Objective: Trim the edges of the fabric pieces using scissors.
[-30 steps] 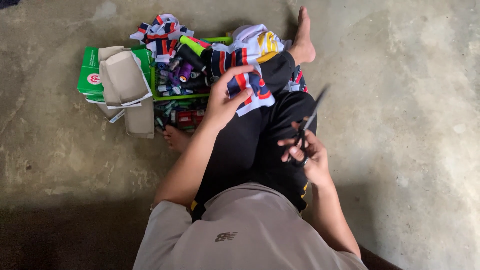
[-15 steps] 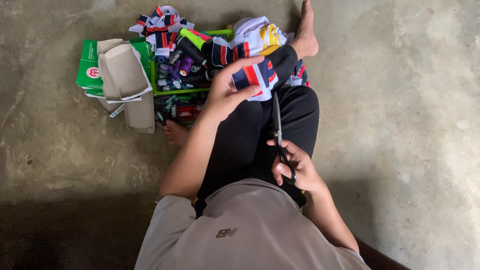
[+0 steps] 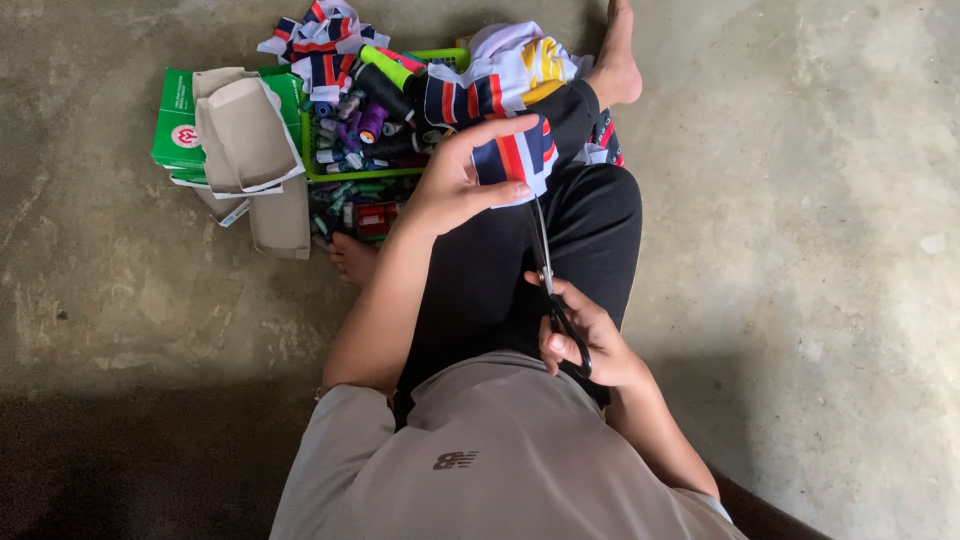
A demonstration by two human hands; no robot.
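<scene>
my left hand (image 3: 455, 185) pinches a striped fabric piece (image 3: 515, 157); my right hand (image 3: 585, 335) grips black scissors (image 3: 548, 285), blades touching the fabric's lower edge.

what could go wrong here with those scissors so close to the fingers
The scissors point up into the striped fabric piece right under the left hand, so a thumb or finger might get nicked. The cloth hangs loose from that hand alone, so the cut may wander. The blades also sit over the black trouser leg, which could get snagged.

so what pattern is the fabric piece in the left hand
Navy, red and white stripes on the fabric piece, clearest in the head view.
</scene>
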